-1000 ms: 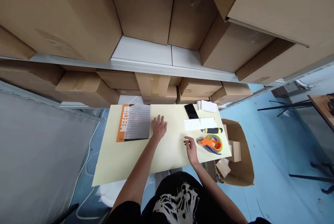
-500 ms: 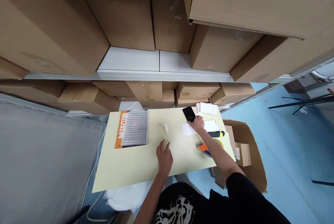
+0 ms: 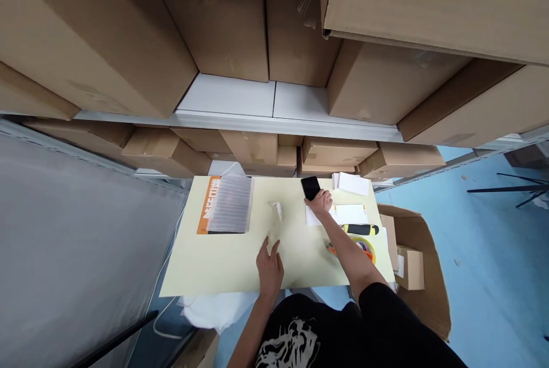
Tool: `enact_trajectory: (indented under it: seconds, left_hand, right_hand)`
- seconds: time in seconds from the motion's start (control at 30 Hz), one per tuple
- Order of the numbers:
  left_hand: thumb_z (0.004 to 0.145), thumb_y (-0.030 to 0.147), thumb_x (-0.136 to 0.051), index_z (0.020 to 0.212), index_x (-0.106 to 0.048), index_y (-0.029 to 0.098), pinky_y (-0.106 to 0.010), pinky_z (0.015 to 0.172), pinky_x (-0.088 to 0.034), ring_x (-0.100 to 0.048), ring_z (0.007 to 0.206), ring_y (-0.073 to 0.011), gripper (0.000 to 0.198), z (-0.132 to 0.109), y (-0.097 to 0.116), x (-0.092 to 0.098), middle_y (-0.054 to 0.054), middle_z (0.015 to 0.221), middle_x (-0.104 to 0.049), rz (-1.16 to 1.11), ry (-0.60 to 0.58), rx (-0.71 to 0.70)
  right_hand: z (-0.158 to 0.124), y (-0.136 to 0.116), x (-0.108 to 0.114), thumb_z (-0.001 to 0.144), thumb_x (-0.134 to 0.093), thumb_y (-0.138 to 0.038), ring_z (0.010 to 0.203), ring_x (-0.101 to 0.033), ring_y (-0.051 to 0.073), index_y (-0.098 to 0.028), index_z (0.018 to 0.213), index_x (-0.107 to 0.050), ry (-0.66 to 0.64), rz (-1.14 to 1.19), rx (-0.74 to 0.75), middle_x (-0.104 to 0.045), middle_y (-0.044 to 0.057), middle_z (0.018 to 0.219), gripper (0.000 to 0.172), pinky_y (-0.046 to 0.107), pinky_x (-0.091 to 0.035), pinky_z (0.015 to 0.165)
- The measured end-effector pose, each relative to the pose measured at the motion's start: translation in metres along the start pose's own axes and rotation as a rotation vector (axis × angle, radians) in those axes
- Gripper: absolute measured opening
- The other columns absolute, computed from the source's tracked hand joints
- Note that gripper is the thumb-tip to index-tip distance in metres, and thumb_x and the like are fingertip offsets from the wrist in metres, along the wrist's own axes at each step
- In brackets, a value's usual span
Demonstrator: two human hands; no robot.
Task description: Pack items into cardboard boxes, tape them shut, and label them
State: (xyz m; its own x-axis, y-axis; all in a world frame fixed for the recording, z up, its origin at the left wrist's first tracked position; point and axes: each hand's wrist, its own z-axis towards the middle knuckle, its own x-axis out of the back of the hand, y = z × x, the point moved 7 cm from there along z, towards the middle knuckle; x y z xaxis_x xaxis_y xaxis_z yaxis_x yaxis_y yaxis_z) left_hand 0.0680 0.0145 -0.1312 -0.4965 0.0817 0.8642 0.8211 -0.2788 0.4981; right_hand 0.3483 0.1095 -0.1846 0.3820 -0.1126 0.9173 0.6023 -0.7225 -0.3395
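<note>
- Counter (image 3: 223, 265), pale yellow, is seen from above.
- Black smartphone (image 3: 310, 188) is touched at its lower edge by the right hand (image 3: 319, 202); whether it is gripped cannot be told.
- White paper (image 3: 343, 215) is laid under that hand, with a yellow-black utility knife (image 3: 360, 230) just beyond.
- Left hand (image 3: 270, 268) is held open, fingers spread, near the counter's edge.
- Plastic-sleeved orange book (image 3: 227, 205) is placed beyond the left hand.

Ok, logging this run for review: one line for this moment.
left hand open over cream board | right hand at black smartphone | nearby: white paper sheet, yellow-black utility knife
</note>
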Motion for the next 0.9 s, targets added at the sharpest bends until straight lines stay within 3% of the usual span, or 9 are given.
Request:
enact_trajectory:
  seconds: [0.2,0.3,0.4,0.5,0.67,0.73,0.8,0.9]
  left_hand:
    - [0.085,0.014,-0.039,0.115,-0.057,0.016,-0.046,0.090,-0.047,-0.049,0.118,-0.0278,0.035,-0.005,-0.007,0.006,-0.017,0.132,-0.043,-0.024,0.016,0.044]
    - [0.084,0.014,-0.040,0.115,-0.056,0.016,-0.045,0.089,-0.049,-0.052,0.114,-0.0264,0.035,-0.006,-0.011,0.013,-0.017,0.132,-0.042,-0.052,0.040,0.080]
    - [0.083,0.014,-0.040,0.115,-0.055,0.017,-0.045,0.088,-0.049,-0.053,0.112,-0.0257,0.035,-0.009,-0.014,0.019,-0.017,0.131,-0.041,-0.071,0.055,0.104]
    - [0.084,0.015,-0.039,0.113,-0.056,0.017,-0.044,0.087,-0.050,-0.054,0.110,-0.0256,0.033,-0.015,-0.016,0.021,-0.017,0.131,-0.041,-0.078,0.063,0.127]
    - [0.085,0.016,-0.037,0.112,-0.056,0.017,-0.044,0.084,-0.052,-0.056,0.107,-0.0250,0.033,-0.025,-0.016,0.023,-0.016,0.131,-0.041,-0.101,0.060,0.183]
    - [0.086,0.016,-0.036,0.112,-0.056,0.016,-0.044,0.085,-0.052,-0.055,0.109,-0.0254,0.033,-0.030,-0.015,0.026,-0.016,0.131,-0.040,-0.107,0.067,0.218]
    - [0.086,0.017,-0.036,0.112,-0.056,0.017,-0.044,0.086,-0.051,-0.054,0.110,-0.0253,0.033,-0.036,-0.014,0.029,-0.016,0.131,-0.040,-0.121,0.085,0.261]
    - [0.087,0.018,-0.036,0.111,-0.056,0.017,-0.043,0.088,-0.051,-0.056,0.104,-0.0230,0.032,-0.049,-0.008,0.029,-0.015,0.129,-0.041,-0.173,0.090,0.310]
  right_hand:
    - [-0.018,-0.003,0.008,0.069,-0.061,-0.053,0.106,-0.047,0.040,-0.008,0.106,-0.054,-0.040,0.041,0.135,-0.054,0.025,0.108,0.058,0.053,-0.036,0.085]
    - [-0.035,-0.003,0.023,0.076,-0.058,-0.039,0.107,-0.048,0.035,-0.013,0.104,-0.058,-0.096,0.081,0.358,-0.057,0.020,0.110,0.038,0.050,-0.034,0.093]
    - [-0.049,-0.007,0.032,0.078,-0.054,-0.027,0.098,-0.053,0.026,-0.020,0.093,-0.063,-0.225,0.122,0.621,-0.065,0.009,0.094,0.018,0.043,-0.037,0.095]
    - [-0.044,-0.014,0.039,0.078,-0.052,-0.020,0.097,-0.055,0.024,-0.021,0.091,-0.065,-0.300,0.145,0.775,-0.068,0.007,0.088,0.019,0.043,-0.038,0.096]
    - [-0.003,-0.038,0.056,0.082,-0.040,-0.014,0.123,-0.039,0.028,-0.014,0.118,-0.055,-0.201,0.153,0.790,-0.057,0.012,0.124,0.039,0.051,-0.023,0.105]
    - [0.003,-0.047,0.065,0.083,-0.034,-0.011,0.124,-0.038,0.027,-0.014,0.122,-0.052,-0.130,0.158,0.773,-0.054,0.012,0.128,0.043,0.050,-0.022,0.105]
    - [-0.009,-0.051,0.073,0.084,-0.032,-0.011,0.118,-0.045,0.025,-0.017,0.118,-0.055,-0.092,0.193,0.785,-0.058,0.010,0.123,0.041,0.048,-0.026,0.103]
    - [-0.064,-0.047,0.078,0.085,-0.034,-0.014,0.106,-0.053,0.024,-0.020,0.108,-0.060,-0.155,0.296,0.867,-0.065,0.008,0.109,0.036,0.046,-0.034,0.098]
